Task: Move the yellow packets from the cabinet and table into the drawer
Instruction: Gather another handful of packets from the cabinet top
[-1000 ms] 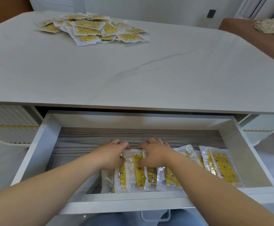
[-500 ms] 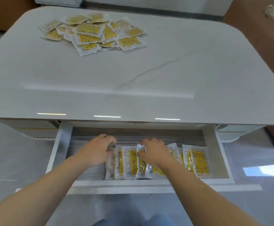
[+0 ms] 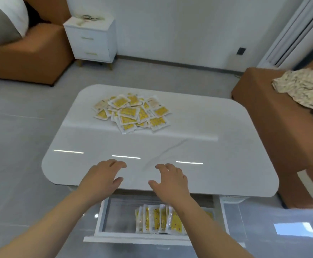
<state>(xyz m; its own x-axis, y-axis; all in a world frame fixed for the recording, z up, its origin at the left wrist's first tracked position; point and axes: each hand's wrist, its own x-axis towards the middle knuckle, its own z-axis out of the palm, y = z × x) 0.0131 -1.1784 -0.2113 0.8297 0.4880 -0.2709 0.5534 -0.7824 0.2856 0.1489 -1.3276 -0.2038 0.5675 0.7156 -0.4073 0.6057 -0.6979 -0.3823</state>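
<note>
The tabletop is white and glossy, a rectangle with rounded corners. It has a thin grey vein like marble and three bright streaks of reflected light towards its near edge. On its far part, a little to the left, lies a loose heap of yellow packets. They are flat square sachets of shiny clear plastic, with white sealed borders and a yellow printed middle. The print on them is too small to read.

Under the near edge, the white drawer is pulled out and has a grey lining on its floor. In its right half a row of packets stands on edge, each leaning on the next. The right forearm covers part of the row.

The left hand and the right hand are over the near part of the tabletop, palms down, well apart from the heap. The grip of each is apart, with the fingers spread and lightly bent, holding nothing.

Far left stands a white cabinet with two drawers.
</note>
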